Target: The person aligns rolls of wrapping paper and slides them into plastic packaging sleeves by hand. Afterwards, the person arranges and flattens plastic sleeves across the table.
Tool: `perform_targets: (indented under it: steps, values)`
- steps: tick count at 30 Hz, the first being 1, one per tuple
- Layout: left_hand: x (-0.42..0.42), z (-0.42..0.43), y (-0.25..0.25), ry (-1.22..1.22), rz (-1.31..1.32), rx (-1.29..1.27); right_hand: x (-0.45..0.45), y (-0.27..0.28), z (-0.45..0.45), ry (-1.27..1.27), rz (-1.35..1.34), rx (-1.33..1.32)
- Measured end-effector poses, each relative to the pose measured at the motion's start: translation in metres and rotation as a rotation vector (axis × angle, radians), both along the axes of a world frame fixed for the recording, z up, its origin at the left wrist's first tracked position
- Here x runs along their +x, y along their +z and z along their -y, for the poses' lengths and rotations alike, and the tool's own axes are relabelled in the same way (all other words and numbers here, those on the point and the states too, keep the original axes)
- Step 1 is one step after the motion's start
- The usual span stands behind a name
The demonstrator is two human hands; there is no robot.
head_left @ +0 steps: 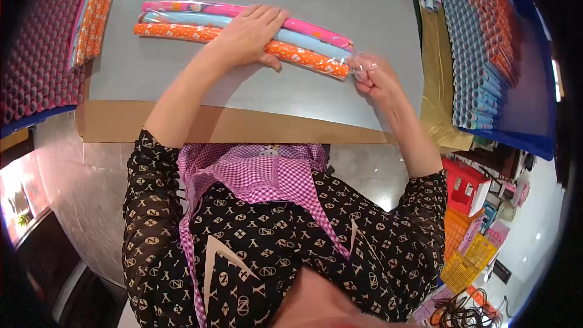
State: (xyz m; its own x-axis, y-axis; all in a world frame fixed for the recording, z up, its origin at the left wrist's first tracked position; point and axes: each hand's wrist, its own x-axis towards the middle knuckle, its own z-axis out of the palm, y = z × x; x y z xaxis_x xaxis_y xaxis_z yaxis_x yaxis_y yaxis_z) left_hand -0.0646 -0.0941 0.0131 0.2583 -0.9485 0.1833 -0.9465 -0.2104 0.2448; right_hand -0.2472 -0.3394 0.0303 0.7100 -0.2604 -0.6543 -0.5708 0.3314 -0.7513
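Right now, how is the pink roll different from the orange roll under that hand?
The pink roll has designs in several colours, but the orange roll has white ones. The pink roll lies on the far side of the blue roll; the orange roll lies on the near side. Both are long and thin, and the left hand lies across both.

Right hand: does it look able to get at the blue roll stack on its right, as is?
Probably, once it lets go: the right hand appears closed on clear wrap at the end of the three rolls. Nothing visible blocks the way to the blue roll stack.
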Motion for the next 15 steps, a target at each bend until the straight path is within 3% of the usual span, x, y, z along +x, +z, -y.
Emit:
perform_targets:
  steps: [4,6,15]
  values:
    - [0.002,0.001,-0.003,-0.009,-0.023,-0.01,0.006,-0.009,0.01,-0.02,-0.052,0.184]
    - [0.002,-0.002,-0.006,0.011,0.017,-0.035,0.008,-0.002,0.006,-0.161,-0.124,0.235]
    - [0.002,-0.005,-0.002,-0.029,0.027,-0.058,0.01,-0.026,0.019,-0.178,-0.145,0.44]
